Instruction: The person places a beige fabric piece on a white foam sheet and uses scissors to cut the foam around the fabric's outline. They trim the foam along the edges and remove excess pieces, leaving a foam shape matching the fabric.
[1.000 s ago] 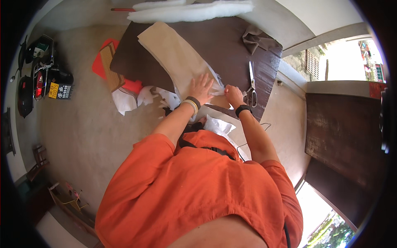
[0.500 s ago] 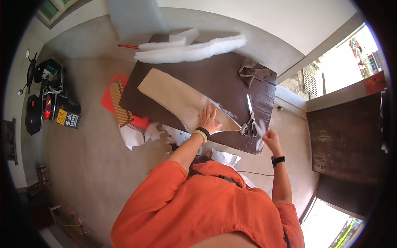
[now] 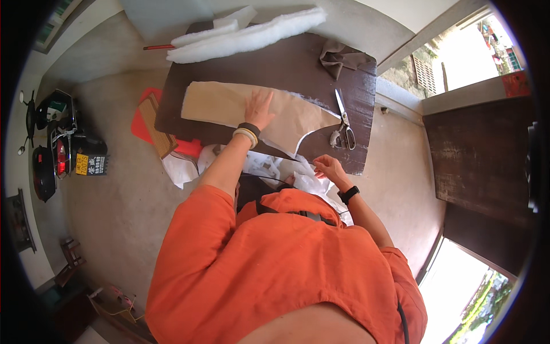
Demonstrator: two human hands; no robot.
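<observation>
My left hand (image 3: 260,109) lies flat with fingers spread on a brown paper pattern piece (image 3: 220,103). White material shows along the paper's edges, and one end tapers towards the scissors (image 3: 345,123). Those lie with blades parted on the dark brown table (image 3: 275,57), a small pale scrap by their handles. Off the table's near edge, my right hand (image 3: 330,168) has loosely bent fingers and appears to hold nothing. A thin white scrap (image 3: 305,165) is close to its fingertips, above crumpled white pieces (image 3: 306,182) below the table edge.
Long rolls of white batting (image 3: 246,37) lie at the table's far side. A grey-brown cloth (image 3: 341,57) rests at the far right corner. Left of the table is a red stool (image 3: 140,123) with a brown slatted piece (image 3: 156,126). A motor scooter (image 3: 63,137) stands farther left.
The paper piece has turned, its left end coming nearer, and my left hand has moved with it. My right hand has swung left from beside the scissors, and the white scrap has left its grasp.
</observation>
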